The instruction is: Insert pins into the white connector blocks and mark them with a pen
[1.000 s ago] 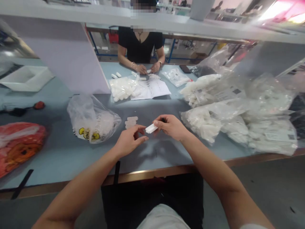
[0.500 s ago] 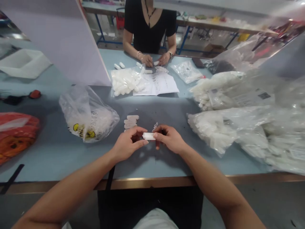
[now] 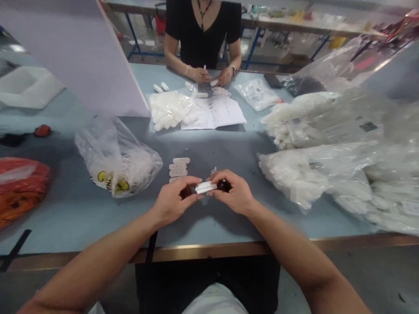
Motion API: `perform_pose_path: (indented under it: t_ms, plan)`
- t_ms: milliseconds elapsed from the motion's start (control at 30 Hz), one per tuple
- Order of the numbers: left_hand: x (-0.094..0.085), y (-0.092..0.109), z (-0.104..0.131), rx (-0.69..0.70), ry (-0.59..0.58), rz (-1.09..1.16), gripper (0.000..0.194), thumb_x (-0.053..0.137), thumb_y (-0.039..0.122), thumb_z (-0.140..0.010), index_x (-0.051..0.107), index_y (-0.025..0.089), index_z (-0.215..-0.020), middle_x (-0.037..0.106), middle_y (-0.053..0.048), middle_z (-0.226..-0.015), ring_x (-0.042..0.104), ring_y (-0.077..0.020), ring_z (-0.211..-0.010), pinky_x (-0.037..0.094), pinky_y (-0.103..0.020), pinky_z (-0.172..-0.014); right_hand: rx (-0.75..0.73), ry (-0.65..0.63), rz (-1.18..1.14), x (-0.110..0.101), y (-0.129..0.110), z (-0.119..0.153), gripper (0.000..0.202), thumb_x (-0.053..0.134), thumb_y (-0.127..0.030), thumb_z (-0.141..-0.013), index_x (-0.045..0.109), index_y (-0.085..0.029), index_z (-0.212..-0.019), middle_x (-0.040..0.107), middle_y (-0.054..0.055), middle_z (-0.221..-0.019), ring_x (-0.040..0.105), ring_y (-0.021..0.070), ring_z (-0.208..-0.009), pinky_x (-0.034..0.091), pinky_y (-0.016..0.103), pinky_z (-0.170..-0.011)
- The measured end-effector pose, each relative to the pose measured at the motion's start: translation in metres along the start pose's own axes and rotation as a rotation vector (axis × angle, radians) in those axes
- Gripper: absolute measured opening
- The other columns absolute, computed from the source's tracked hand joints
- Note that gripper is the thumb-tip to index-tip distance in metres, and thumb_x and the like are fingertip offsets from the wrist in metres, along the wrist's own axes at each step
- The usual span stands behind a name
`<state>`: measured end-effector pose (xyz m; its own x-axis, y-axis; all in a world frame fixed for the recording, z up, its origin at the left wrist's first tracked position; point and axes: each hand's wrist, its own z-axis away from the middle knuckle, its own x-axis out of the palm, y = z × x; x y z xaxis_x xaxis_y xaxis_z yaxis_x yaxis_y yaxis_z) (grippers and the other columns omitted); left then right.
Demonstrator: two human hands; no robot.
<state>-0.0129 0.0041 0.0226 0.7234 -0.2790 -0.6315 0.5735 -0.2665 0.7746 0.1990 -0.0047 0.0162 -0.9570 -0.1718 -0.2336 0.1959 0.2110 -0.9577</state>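
Between my two hands is a small white oblong plastic case (image 3: 206,187), held above the table. My left hand (image 3: 173,198) pinches its left end between thumb and fingers. The fingers and thumb of my right hand (image 3: 234,192) grip the right end. Just beyond my left hand lies a column of several flat white plastic pieces (image 3: 179,166), the nearest partly covered by my fingers. A little heap of tiny white parts (image 3: 214,170) sits beyond my right hand, partly hidden by it.
A clear bag of small white parts (image 3: 137,168) stands at left, near an orange-red bag (image 3: 22,192). Large bags of white pieces (image 3: 294,174) fill the right side. Across the table (image 3: 209,231), a person in black (image 3: 203,39) handles similar pieces beside a paper sheet (image 3: 225,113).
My right hand has shifted its grip, its thumb moving to the near side of the case. The case has turned slightly and shows more of its long edge. The view has moved a little.
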Motion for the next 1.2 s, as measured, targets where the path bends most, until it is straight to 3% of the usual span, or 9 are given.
perform_pose_path:
  t_ms: [167, 300, 467, 600, 833, 1033, 1200]
  plan:
    - [0.001, -0.003, 0.001, 0.125, 0.034, -0.032, 0.028, 0.062, 0.037, -0.082, 0.063, 0.025, -0.107, 0.068, 0.002, -0.088, 0.058, -0.0091, -0.066, 0.046, -0.020, -0.064, -0.021, -0.007, 0.066, 0.000, 0.001, 0.000, 0.018, 0.071, -0.022, -0.073, 0.061, -0.022, -0.088, 0.063, 0.000, -0.086, 0.054, 0.0102, -0.067, 0.043, 0.023, -0.061]
    - [-0.001, -0.002, -0.001, 0.172, 0.005, -0.132, 0.023, 0.059, 0.040, -0.084, 0.064, 0.025, -0.102, 0.067, 0.001, -0.093, 0.059, -0.0112, -0.074, 0.046, -0.022, -0.069, 0.014, -0.060, 0.115, -0.011, -0.003, -0.004, 0.030, 0.074, -0.033, -0.073, 0.064, -0.023, -0.099, 0.064, -0.001, -0.086, 0.051, 0.0091, -0.062, 0.043, 0.023, -0.060]
    - [0.005, -0.001, -0.003, 0.095, -0.130, -0.245, 0.025, 0.057, 0.041, -0.086, 0.062, 0.025, -0.104, 0.066, 0.002, -0.088, 0.058, -0.0126, -0.073, 0.046, -0.025, -0.071, 0.058, 0.175, 0.347, -0.038, -0.001, -0.017, 0.014, 0.062, -0.032, -0.083, 0.069, -0.021, -0.090, 0.066, 0.000, -0.079, 0.056, 0.0120, -0.068, 0.044, 0.025, -0.066]
    - [0.011, -0.003, -0.003, 0.128, -0.199, -0.391, 0.024, 0.051, 0.040, -0.088, 0.062, 0.023, -0.102, 0.064, -0.003, -0.098, 0.060, -0.0175, -0.085, 0.047, -0.030, -0.075, 0.025, 0.047, 0.574, -0.046, 0.013, -0.023, 0.009, 0.061, -0.023, -0.083, 0.069, -0.022, -0.086, 0.067, 0.001, -0.082, 0.060, 0.0144, -0.077, 0.045, 0.027, -0.073]
    - [0.013, -0.003, -0.002, 0.153, -0.205, -0.479, 0.025, 0.049, 0.043, -0.089, 0.062, 0.025, -0.101, 0.062, -0.003, -0.099, 0.061, -0.0186, -0.083, 0.048, -0.031, -0.071, -0.055, -0.120, 0.809, -0.033, 0.031, -0.023, 0.016, 0.054, -0.025, -0.089, 0.067, -0.021, -0.098, 0.066, 0.005, -0.096, 0.062, 0.0162, -0.086, 0.045, 0.026, -0.076]
    - [0.013, -0.003, -0.002, 0.143, -0.204, -0.485, 0.025, 0.050, 0.042, -0.089, 0.061, 0.025, -0.102, 0.062, -0.004, -0.100, 0.061, -0.0188, -0.083, 0.048, -0.031, -0.070, -0.029, -0.177, 0.982, -0.027, 0.029, -0.027, 0.014, 0.053, -0.020, -0.088, 0.066, -0.018, -0.095, 0.065, 0.008, -0.096, 0.061, 0.0187, -0.088, 0.044, 0.028, -0.076]
    - [0.013, -0.005, -0.001, 0.123, -0.193, -0.462, 0.025, 0.050, 0.043, -0.089, 0.061, 0.024, -0.102, 0.063, -0.003, -0.098, 0.061, -0.0186, -0.083, 0.048, -0.030, -0.071, 0.032, -0.107, 0.941, -0.029, 0.030, -0.025, 0.015, 0.047, -0.015, -0.087, 0.058, -0.015, -0.098, 0.063, 0.009, -0.092, 0.059, 0.0197, -0.082, 0.042, 0.029, -0.071]
